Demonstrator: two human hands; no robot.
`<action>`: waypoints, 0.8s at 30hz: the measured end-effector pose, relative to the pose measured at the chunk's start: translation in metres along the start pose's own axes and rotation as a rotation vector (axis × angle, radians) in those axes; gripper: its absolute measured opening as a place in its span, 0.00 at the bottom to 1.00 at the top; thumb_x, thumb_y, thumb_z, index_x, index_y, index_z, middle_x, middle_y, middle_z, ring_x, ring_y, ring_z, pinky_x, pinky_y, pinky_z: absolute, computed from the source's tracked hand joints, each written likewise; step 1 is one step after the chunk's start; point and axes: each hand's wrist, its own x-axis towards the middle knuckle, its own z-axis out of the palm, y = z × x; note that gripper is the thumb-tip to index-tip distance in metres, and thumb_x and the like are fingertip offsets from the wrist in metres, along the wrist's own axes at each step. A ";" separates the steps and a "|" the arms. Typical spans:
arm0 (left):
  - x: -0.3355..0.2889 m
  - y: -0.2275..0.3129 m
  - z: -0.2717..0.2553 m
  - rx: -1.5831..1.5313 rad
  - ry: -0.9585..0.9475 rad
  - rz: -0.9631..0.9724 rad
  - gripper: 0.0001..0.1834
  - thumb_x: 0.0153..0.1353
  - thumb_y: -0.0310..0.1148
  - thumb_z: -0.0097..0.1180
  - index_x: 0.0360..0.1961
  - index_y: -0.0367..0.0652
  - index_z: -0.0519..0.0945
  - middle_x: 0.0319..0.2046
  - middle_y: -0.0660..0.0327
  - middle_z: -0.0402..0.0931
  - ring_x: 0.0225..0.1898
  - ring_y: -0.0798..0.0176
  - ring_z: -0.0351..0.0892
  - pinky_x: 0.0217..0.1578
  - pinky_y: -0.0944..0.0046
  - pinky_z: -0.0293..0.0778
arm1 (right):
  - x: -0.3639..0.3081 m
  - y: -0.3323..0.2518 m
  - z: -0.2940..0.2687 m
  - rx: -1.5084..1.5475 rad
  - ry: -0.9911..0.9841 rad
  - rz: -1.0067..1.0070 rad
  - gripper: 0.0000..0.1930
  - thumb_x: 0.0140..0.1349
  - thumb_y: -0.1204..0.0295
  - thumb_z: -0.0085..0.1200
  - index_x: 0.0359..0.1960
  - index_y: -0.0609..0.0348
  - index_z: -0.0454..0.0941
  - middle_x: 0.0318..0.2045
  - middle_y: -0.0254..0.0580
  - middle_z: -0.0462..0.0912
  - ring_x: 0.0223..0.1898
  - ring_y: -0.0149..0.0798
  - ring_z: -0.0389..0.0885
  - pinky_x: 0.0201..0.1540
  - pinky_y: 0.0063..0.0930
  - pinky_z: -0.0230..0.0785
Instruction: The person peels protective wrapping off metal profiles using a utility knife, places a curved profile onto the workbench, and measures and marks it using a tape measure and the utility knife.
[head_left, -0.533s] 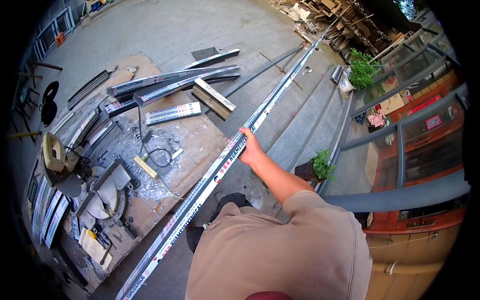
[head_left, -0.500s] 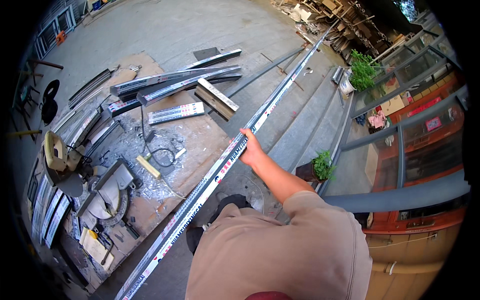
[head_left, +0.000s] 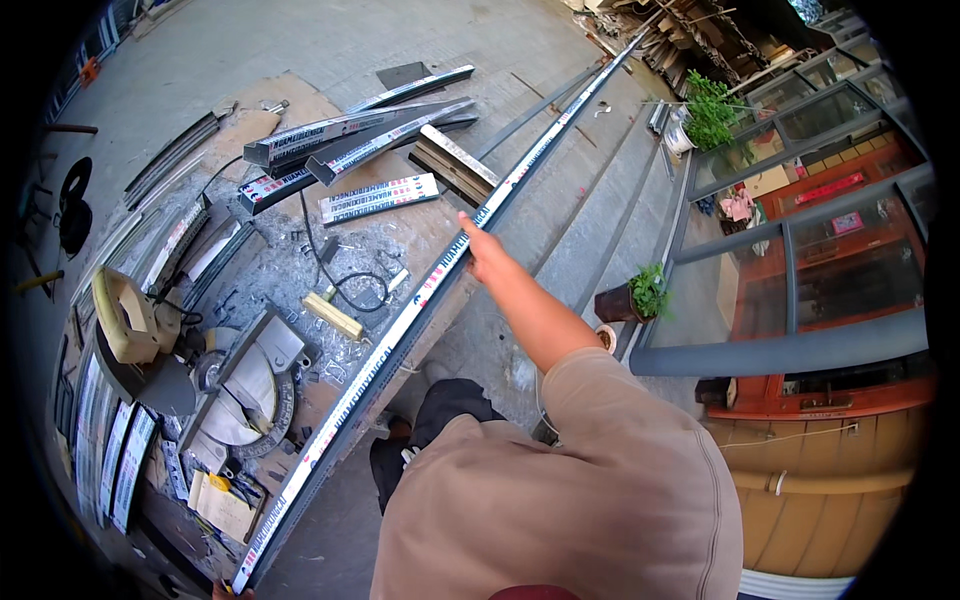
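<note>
Forward, right hand (head_left: 483,252) around long profile (head_left: 362,388)

- The head camera looked steeply down and forward, close above the wearer's shirt (head_left: 570,480).
- Its fisheye view took in the near edge of the worktable (head_left: 408,238) and grey ground (head_left: 340,40) past its far edge.

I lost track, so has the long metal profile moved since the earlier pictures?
Yes: judged against the miter saw, the long metal profile has shifted left, closer to it.
</note>
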 end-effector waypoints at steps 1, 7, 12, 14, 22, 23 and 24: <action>0.012 -0.034 0.014 -0.018 0.004 0.052 0.38 0.51 0.45 0.78 0.57 0.31 0.82 0.43 0.44 0.87 0.43 0.41 0.84 0.45 0.46 0.78 | 0.006 0.006 0.008 -0.058 0.029 0.003 0.21 0.63 0.45 0.72 0.42 0.44 0.82 0.34 0.25 0.82 0.33 0.32 0.80 0.40 0.34 0.75; 0.025 -0.112 0.038 0.162 0.137 0.311 0.25 0.35 0.45 0.80 0.27 0.35 0.84 0.22 0.43 0.82 0.27 0.33 0.82 0.32 0.41 0.79 | 0.015 0.032 0.042 -0.706 0.251 -0.250 0.64 0.48 0.28 0.71 0.63 0.87 0.69 0.66 0.79 0.73 0.70 0.63 0.74 0.71 0.45 0.70; 0.051 -0.022 -0.019 0.074 -0.175 0.148 0.26 0.38 0.46 0.81 0.35 0.40 0.89 0.33 0.44 0.87 0.38 0.37 0.86 0.42 0.42 0.80 | 0.008 0.035 0.012 -0.627 0.287 -0.962 0.48 0.62 0.45 0.72 0.68 0.77 0.69 0.64 0.72 0.75 0.66 0.67 0.75 0.71 0.52 0.64; 0.045 -0.001 -0.031 -0.004 -0.273 0.031 0.25 0.43 0.44 0.80 0.39 0.39 0.88 0.35 0.46 0.87 0.39 0.45 0.88 0.43 0.44 0.81 | 0.006 0.036 -0.003 -0.558 0.189 -0.905 0.47 0.61 0.48 0.73 0.66 0.79 0.68 0.63 0.73 0.76 0.66 0.66 0.75 0.71 0.51 0.64; 0.069 0.005 -0.023 -0.109 -0.323 0.141 0.35 0.56 0.48 0.76 0.60 0.37 0.83 0.54 0.43 0.85 0.58 0.41 0.84 0.62 0.48 0.75 | -0.098 0.096 0.012 -0.704 -0.070 -0.846 0.50 0.64 0.56 0.73 0.76 0.76 0.58 0.67 0.65 0.75 0.66 0.53 0.78 0.71 0.44 0.67; 0.077 0.001 -0.021 -0.146 -0.320 0.125 0.35 0.58 0.49 0.75 0.61 0.37 0.83 0.56 0.43 0.85 0.59 0.41 0.83 0.62 0.48 0.75 | -0.113 0.114 0.021 -0.877 -0.030 -0.889 0.51 0.63 0.55 0.73 0.77 0.76 0.57 0.69 0.67 0.72 0.66 0.56 0.77 0.71 0.45 0.67; 0.085 -0.004 -0.017 -0.185 -0.320 0.109 0.35 0.59 0.49 0.75 0.62 0.38 0.82 0.57 0.43 0.84 0.59 0.41 0.83 0.62 0.49 0.75 | -0.130 0.129 0.031 -1.052 0.012 -0.935 0.53 0.63 0.53 0.73 0.78 0.76 0.55 0.70 0.70 0.70 0.66 0.59 0.77 0.71 0.46 0.66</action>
